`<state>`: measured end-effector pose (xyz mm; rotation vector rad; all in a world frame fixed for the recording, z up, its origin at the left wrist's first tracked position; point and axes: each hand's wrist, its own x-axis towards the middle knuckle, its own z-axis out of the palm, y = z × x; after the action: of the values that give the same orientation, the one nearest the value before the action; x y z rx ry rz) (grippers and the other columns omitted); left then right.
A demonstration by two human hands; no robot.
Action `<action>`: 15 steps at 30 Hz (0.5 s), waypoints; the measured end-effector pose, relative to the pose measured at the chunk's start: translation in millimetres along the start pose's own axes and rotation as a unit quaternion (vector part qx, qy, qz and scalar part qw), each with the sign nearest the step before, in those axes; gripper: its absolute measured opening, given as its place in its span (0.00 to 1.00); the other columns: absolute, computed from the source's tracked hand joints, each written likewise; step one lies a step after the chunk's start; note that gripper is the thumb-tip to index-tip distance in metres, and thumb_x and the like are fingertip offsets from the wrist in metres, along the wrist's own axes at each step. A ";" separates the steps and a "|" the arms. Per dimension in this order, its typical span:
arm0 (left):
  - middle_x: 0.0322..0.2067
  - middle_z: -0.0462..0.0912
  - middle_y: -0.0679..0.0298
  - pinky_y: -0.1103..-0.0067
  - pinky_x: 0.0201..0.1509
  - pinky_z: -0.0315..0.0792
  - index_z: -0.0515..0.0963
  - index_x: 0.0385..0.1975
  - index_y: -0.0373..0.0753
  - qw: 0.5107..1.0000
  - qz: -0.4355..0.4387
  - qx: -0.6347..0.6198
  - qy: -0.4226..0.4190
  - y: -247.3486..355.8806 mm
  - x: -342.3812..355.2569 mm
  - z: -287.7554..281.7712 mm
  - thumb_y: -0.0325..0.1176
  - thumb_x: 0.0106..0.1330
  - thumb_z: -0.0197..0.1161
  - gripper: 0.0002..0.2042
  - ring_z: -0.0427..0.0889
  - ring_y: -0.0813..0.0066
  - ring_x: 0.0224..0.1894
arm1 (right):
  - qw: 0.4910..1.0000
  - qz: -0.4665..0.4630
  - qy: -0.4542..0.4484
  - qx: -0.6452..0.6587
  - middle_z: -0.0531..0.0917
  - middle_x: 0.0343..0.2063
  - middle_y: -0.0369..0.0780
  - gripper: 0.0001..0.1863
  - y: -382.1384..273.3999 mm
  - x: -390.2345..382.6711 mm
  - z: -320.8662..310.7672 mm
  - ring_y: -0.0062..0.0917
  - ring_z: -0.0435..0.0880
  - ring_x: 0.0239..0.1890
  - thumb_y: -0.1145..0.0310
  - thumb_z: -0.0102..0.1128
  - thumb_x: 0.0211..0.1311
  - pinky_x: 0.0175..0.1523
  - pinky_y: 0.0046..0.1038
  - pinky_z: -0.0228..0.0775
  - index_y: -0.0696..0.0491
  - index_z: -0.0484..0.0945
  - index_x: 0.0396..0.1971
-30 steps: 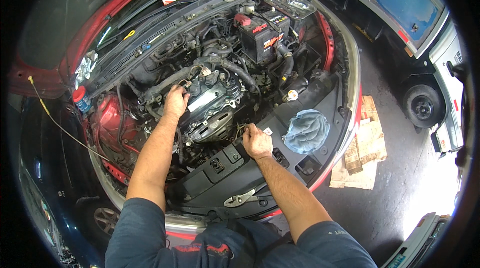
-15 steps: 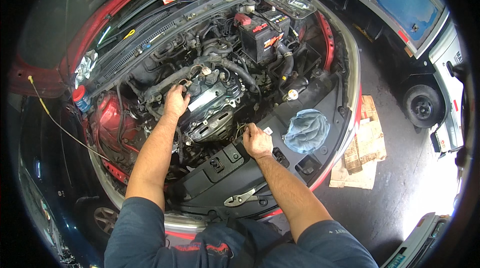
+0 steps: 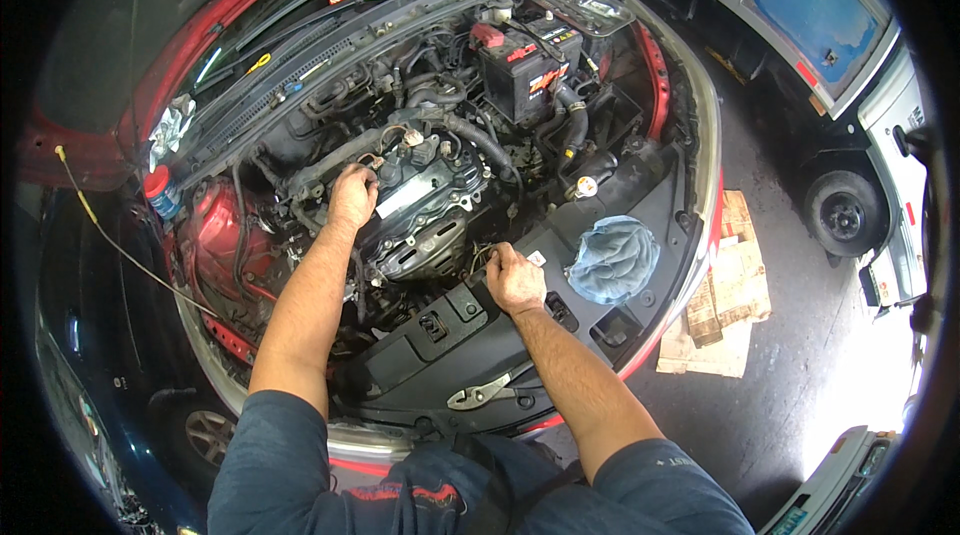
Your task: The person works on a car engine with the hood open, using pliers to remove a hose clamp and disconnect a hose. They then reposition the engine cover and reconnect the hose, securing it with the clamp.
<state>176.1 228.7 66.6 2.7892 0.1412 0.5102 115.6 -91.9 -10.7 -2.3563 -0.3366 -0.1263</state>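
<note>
Both hands, left hand [image 3: 352, 197] and right hand [image 3: 515, 278], rest on the grimy black engine [image 3: 425, 203].

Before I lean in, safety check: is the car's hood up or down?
Up: the hood stands raised, engine and battery fully exposed.

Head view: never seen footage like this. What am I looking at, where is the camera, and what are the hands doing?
It is one picture from a wide fisheye camera worn on a person's head, looking down, so straight edges bend near the rim. There is no robot: the two bare forearms coming up from the lower edge are the wearer's own. Below them is the open engine bay of a red car. The left hand rests on the left side of the engine. The right hand is at the engine's front edge; its fingers are curled, and whether they hold anything I cannot tell. On the black front panel lie pliers and a blue rag. The battery sits behind the engine. Cardboard lies on the floor.
</note>
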 end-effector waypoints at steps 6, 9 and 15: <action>0.40 0.82 0.56 0.65 0.53 0.74 0.84 0.35 0.37 1.000 -0.004 0.005 0.012 -2.7 -1.4 3.0 0.29 0.56 0.70 0.09 0.80 0.54 0.47 | 1.000 0.010 -0.014 0.007 0.86 0.30 0.46 0.10 -3.3 0.9 -2.9 0.44 0.86 0.34 0.61 0.49 0.68 0.40 0.44 0.77 0.50 0.74 0.41; 0.39 0.82 0.56 0.65 0.53 0.75 0.85 0.36 0.38 1.000 -0.002 0.014 -0.013 -3.7 0.3 3.3 0.30 0.57 0.70 0.08 0.81 0.54 0.46 | 0.999 0.037 -0.014 0.031 0.86 0.31 0.46 0.11 -6.6 1.1 -6.2 0.44 0.86 0.35 0.59 0.49 0.70 0.41 0.43 0.77 0.49 0.74 0.42; 0.38 0.82 0.54 0.65 0.51 0.75 0.84 0.34 0.38 0.999 -0.019 0.040 0.010 1.3 -0.7 1.6 0.31 0.57 0.70 0.08 0.81 0.54 0.45 | 0.998 0.050 -0.047 0.008 0.86 0.33 0.46 0.14 -9.7 1.2 -9.7 0.44 0.86 0.37 0.53 0.51 0.71 0.43 0.43 0.77 0.48 0.73 0.43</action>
<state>176.2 226.9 65.3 2.8537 0.2243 0.5342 114.2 -91.7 3.0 -2.3632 -0.2626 0.0346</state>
